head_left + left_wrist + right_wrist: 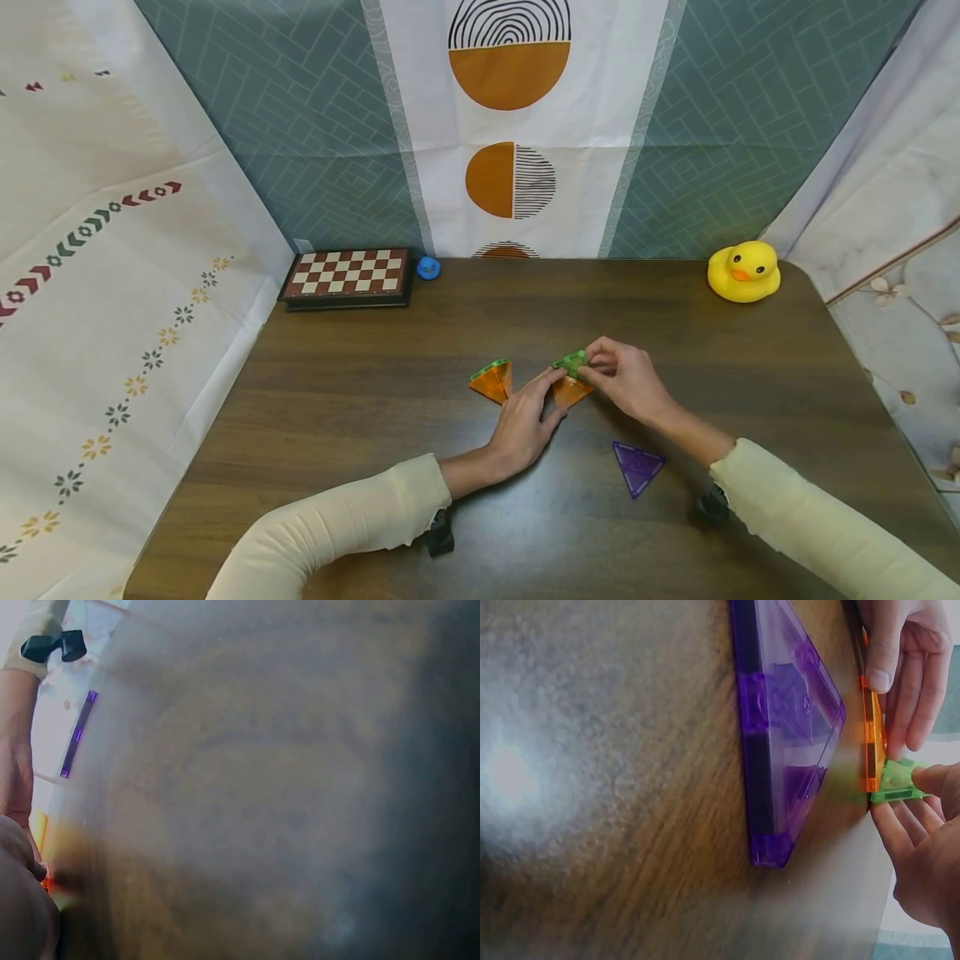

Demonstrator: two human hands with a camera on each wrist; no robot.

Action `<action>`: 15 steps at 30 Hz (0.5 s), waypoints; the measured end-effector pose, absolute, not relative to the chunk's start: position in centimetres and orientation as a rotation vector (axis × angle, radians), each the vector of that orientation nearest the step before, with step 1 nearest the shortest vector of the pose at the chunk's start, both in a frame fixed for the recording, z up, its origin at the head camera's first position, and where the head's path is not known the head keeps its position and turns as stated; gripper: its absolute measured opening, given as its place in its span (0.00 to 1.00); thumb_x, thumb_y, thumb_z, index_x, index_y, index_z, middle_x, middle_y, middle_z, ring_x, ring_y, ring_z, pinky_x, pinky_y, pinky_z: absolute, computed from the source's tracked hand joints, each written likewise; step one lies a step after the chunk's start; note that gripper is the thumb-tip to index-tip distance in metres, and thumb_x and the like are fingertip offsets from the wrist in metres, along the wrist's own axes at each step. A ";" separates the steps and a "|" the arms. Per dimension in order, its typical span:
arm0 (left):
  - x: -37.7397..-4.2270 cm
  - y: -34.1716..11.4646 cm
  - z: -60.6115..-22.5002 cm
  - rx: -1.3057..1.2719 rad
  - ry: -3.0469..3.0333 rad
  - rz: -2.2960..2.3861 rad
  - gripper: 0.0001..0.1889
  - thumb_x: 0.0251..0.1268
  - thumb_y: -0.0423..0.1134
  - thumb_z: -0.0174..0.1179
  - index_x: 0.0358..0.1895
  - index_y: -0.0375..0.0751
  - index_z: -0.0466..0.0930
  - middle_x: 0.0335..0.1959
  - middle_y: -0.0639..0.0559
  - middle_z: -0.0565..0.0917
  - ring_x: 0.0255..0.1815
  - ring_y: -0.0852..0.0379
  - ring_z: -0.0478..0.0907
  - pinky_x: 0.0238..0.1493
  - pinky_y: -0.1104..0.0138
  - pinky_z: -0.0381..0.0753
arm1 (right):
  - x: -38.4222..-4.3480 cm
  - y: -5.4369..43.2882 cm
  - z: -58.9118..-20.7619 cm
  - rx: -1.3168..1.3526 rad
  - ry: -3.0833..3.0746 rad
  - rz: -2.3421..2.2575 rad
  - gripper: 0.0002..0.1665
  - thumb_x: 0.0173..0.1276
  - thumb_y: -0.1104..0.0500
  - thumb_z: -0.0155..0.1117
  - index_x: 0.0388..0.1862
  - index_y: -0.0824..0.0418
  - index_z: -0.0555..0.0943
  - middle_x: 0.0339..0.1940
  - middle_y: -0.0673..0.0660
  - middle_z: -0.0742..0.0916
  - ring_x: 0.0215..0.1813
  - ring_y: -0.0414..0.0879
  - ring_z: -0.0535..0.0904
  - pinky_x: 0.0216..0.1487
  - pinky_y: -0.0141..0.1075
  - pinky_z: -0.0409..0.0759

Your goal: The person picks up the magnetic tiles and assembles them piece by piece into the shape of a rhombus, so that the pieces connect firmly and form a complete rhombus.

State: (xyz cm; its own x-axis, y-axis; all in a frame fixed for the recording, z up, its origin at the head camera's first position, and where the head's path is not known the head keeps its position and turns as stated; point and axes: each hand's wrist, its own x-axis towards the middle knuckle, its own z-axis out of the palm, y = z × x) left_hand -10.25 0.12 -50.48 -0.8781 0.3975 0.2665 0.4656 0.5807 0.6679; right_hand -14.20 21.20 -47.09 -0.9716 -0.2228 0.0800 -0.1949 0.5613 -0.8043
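My right hand (626,379) pinches a small green translucent magnetic tile (572,363) between thumb and fingers. The green tile stands at the far edge of an orange triangular tile (572,392) on the table. My left hand (522,423) lies beside that orange tile, fingers nearly straight, its thumb touching the orange edge in the right wrist view. Just left of it is another orange tile (492,382) with green along its far edge. A purple triangular tile (791,712) lies nearer me, below the right hand.
A chessboard box (347,277) and a small blue object (428,267) stand at the back left of the wooden table (337,433). At the back right sits a yellow rubber duck (743,272). Patterned cloths hang behind and at both sides.
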 end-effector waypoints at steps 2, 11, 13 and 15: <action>-10.2 0.1 -50.5 -0.746 -2.703 -1.188 0.29 0.71 0.34 0.72 0.72 0.39 0.75 0.73 0.45 0.79 0.75 0.51 0.73 0.72 0.54 0.74 | -14.1 21.1 -47.1 -0.366 2.736 -1.413 0.08 0.72 0.67 0.74 0.44 0.62 0.82 0.47 0.63 0.92 0.51 0.61 0.90 0.48 0.50 0.89; -10.1 0.2 -50.5 -0.722 -2.668 -1.221 0.24 0.68 0.32 0.74 0.62 0.40 0.74 0.60 0.48 0.80 0.66 0.53 0.78 0.64 0.59 0.80 | -13.8 21.0 -47.1 -0.430 2.747 -1.418 0.08 0.72 0.68 0.73 0.45 0.63 0.83 0.47 0.63 0.92 0.49 0.59 0.91 0.48 0.48 0.89; -10.1 0.2 -50.5 -0.719 -2.661 -1.225 0.24 0.67 0.32 0.75 0.60 0.40 0.73 0.59 0.48 0.80 0.65 0.53 0.78 0.63 0.60 0.81 | -13.8 21.0 -47.2 -0.434 2.752 -1.418 0.08 0.72 0.69 0.73 0.45 0.63 0.82 0.46 0.63 0.92 0.49 0.59 0.91 0.48 0.48 0.89; -10.0 0.2 -50.5 -0.717 -2.653 -1.226 0.23 0.67 0.31 0.75 0.59 0.40 0.73 0.59 0.48 0.80 0.64 0.53 0.79 0.61 0.60 0.81 | -13.7 21.1 -47.2 -0.439 2.759 -1.418 0.08 0.72 0.69 0.73 0.45 0.63 0.82 0.46 0.63 0.92 0.49 0.59 0.91 0.48 0.48 0.89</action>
State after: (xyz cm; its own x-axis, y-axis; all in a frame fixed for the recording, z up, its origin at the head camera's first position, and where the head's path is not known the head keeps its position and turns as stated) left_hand -10.05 0.23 -50.51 -0.8783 0.3646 0.3094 0.4719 0.5564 0.6839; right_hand -13.73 21.05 -47.25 -0.9608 -0.2504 0.1193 -0.2428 0.5512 -0.7982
